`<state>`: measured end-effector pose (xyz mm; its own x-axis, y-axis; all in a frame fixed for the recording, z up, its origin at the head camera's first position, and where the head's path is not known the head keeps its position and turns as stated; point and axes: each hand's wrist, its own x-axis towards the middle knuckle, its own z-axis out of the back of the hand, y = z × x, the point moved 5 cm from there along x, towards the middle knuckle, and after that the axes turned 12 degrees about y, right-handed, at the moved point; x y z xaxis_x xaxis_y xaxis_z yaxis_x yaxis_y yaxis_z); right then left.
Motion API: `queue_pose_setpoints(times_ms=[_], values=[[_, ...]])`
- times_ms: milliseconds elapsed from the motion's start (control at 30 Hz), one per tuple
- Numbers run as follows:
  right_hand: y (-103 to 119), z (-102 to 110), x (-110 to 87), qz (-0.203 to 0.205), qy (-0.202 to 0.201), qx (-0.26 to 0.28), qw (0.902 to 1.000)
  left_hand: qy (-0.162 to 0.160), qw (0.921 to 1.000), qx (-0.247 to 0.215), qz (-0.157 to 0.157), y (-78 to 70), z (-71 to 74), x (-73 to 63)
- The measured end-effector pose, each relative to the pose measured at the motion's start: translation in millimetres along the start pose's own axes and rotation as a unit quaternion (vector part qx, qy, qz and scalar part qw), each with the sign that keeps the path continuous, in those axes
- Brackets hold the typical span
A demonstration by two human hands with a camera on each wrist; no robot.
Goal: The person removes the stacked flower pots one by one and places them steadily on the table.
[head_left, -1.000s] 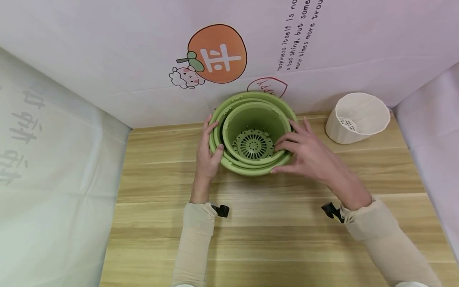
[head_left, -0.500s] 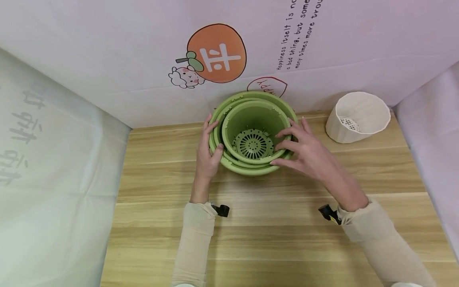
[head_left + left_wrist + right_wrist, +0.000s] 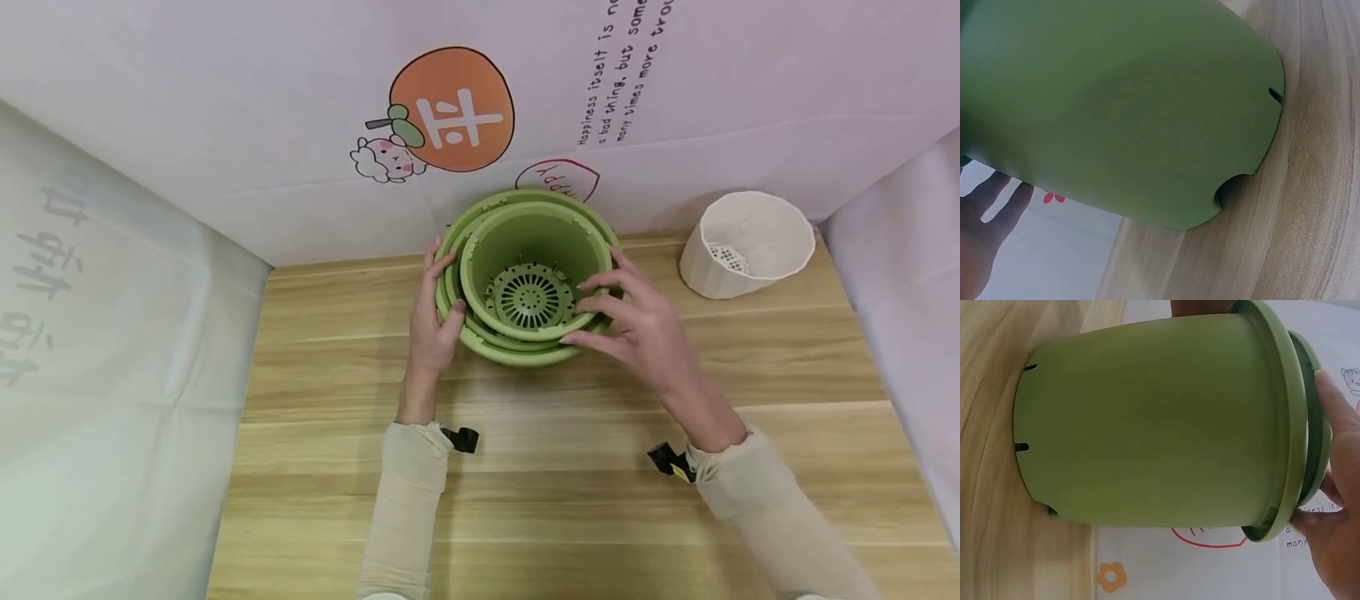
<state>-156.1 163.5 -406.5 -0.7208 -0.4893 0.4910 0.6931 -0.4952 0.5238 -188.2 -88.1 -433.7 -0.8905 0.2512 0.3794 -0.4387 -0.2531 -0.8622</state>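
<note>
Green plastic plant pots, nested, stand upright by the back wall in the head view. The inner pot (image 3: 528, 233) has a slotted base, and its rim pokes above that of the outer pot (image 3: 517, 358). At the left side my left hand (image 3: 431, 337) grips the outer pot's rim, thumb at the front. My right hand (image 3: 641, 325) pinches the right side of the inner pot's rim, fingers inside and thumb outside. The right wrist view shows the outer pot's side (image 3: 1147, 425), with the right thumb (image 3: 1335, 403) at the raised inner rim.
A white pot (image 3: 742, 242) with a perforated base is at the back right of the wooden table (image 3: 555, 500). Behind the pots rises a printed white wall cloth (image 3: 285, 108). More cloth hangs at the left and right sides.
My right hand has shifted left and its fingers have closed onto the inner pot's rim. That pot has risen slightly. My left hand has stayed on the outer rim.
</note>
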Motion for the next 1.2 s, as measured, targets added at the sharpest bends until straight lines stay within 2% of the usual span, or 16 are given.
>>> queue_pose_setpoints(times_ms=[100, 233, 333, 467, 567, 833, 1200], values=[[1.5, -0.9, -1.4, 0.002, -0.018, 0.001, 0.9998, -0.001, 1.0000, 0.001, -0.002, -0.3, 0.1, -0.1], [2.0, -1.8, -2.7, -0.011, -0.030, 0.000, 0.9995, 0.000, 0.9999, 0.015, -0.002, 22.2, -0.8, -1.8], [0.7, -2.4, -3.6, -0.020, -0.032, 0.003, 0.9993, -0.003, 0.9999, 0.017, -0.001, 29.2, -1.4, -2.6], [-0.7, -2.6, -4.4, -0.030, -0.039, 0.016, 0.9987, -0.005, 0.9999, 0.004, -0.008, 6.4, 0.1, -1.3], [-1.5, -0.7, -3.3, -0.042, -0.050, 0.030, 0.9975, -0.002, 1.0000, 0.001, -0.008, -1.4, 1.0, -0.2], [2.8, 5.7, 1.3, -0.030, -0.071, 0.055, 0.9956, -0.002, 0.9999, -0.006, 0.013, -1.2, 2.4, -0.2], [5.3, 9.5, 2.4, -0.023, -0.087, 0.065, 0.9938, 0.000, 0.9998, -0.015, 0.016, 1.3, 1.1, -0.8]])
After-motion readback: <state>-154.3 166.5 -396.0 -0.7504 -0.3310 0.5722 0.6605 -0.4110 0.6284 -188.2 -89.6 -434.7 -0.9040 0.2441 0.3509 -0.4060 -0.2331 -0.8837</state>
